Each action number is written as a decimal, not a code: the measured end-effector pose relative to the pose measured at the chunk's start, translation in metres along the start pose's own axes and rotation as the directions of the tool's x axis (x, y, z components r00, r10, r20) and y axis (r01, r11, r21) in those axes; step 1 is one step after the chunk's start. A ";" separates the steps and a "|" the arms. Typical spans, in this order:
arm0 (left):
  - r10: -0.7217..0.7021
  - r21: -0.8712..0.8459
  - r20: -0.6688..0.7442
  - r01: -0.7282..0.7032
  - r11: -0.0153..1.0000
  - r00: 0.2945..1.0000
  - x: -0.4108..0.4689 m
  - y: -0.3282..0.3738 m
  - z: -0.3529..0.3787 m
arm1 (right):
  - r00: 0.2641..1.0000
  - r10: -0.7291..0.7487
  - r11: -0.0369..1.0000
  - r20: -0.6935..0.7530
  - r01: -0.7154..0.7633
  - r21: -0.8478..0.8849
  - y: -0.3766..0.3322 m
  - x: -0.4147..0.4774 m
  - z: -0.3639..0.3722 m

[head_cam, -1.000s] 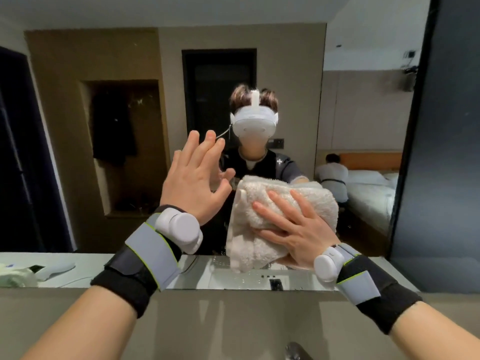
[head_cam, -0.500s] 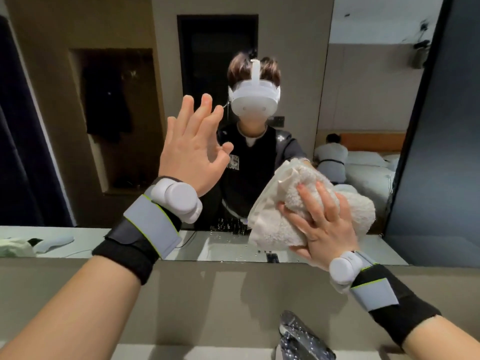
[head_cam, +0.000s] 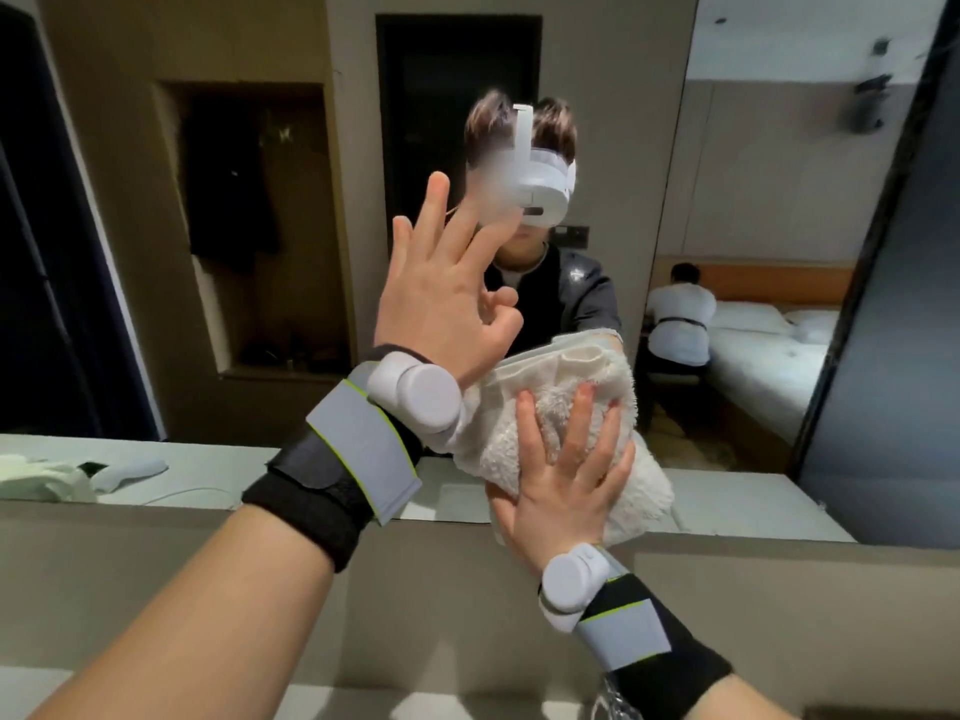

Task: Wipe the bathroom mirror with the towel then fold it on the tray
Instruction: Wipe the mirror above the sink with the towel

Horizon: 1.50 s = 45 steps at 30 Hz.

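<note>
A bunched white towel [head_cam: 550,407] is pressed against the lower part of the bathroom mirror [head_cam: 260,226]. My right hand [head_cam: 563,475] lies flat on the towel with fingers spread, holding it to the glass near the mirror's bottom edge. My left hand [head_cam: 441,298] is raised open just left of and above the towel, fingers apart, close to or on the glass; its wrist overlaps the towel's left edge. Both wrists wear black-and-grey straps with white pods. No tray is in view.
A beige ledge [head_cam: 467,589] runs below the mirror. A chrome faucet [head_cam: 615,698] shows at the bottom edge. The reflection shows a person with a white headset [head_cam: 540,189], a countertop with white objects [head_cam: 124,470], a bed and a seated person [head_cam: 680,314]. A dark panel [head_cam: 893,330] borders the mirror on the right.
My right hand has slid the towel down and left along the glass, toward the mirror's bottom edge and under my left wrist. My left hand stays raised and open.
</note>
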<state>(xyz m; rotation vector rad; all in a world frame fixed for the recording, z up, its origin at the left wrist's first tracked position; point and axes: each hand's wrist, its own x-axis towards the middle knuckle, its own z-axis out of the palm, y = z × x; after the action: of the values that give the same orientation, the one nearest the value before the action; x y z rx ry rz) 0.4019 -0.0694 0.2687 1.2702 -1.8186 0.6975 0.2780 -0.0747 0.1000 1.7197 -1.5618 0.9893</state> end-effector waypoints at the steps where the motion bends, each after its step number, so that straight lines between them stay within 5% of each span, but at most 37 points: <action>1: 0.007 -0.004 -0.004 -0.007 1.000 1.000 0.001 0.000 0.001 | 0.999 -0.043 0.999 0.002 0.043 0.001 -0.004 0.000 0.001; 6: 0.015 -0.004 -0.016 -0.015 1.000 1.000 0.000 0.000 0.004 | 0.951 -0.308 0.950 0.030 0.309 -0.032 -0.023 0.002 0.004; 12: 0.019 -0.002 0.011 -0.019 1.000 1.000 -0.001 0.000 0.000 | 0.793 -0.606 0.796 -0.072 0.603 -0.050 -0.045 0.008 0.015; 19: 0.032 0.032 0.040 -0.033 0.999 0.999 -0.002 0.000 -0.003 | 0.568 -0.810 0.580 -0.142 0.812 -0.061 -0.017 0.011 0.015; 24: 0.027 0.059 0.048 -0.030 0.998 0.998 -0.003 -0.002 -0.003 | 0.451 -0.892 0.451 -0.035 0.879 -0.156 0.018 0.006 0.028; 36: -0.083 0.050 -0.022 0.084 0.995 0.996 -0.001 0.022 0.006 | 0.500 -0.864 0.501 -0.053 0.845 -0.185 0.132 0.002 0.006; 45: -0.258 -0.030 -0.064 0.256 0.966 0.964 0.005 0.063 0.020 | 0.434 -0.901 0.423 -0.001 0.876 -0.232 0.186 0.011 0.003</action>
<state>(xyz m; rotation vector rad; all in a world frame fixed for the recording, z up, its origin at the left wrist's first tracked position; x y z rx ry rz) 0.3357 -0.0656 0.2621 1.4194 -1.5661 0.5682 0.0942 -0.1054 0.0993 1.9000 -0.4035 0.3222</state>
